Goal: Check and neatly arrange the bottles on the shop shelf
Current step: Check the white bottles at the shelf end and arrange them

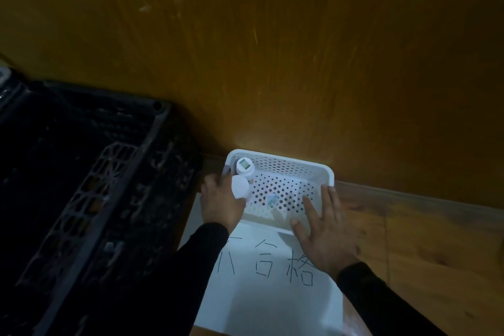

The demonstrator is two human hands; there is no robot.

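A small white bottle (240,187) is held in the curled fingers (218,185) of the left hand (222,203), just over the near-left corner of a perforated white basket (324,172). A second bottle (245,167) stands upright in the corner just beyond those fingers. The right hand (326,229) is laid flat, its fingers straight and spread on the basket's right rim. A handwritten paper sheet (272,289) lies beneath the wrists. The bottle is judged light, rigid and smooth; it is best taken around the body, below the cap.
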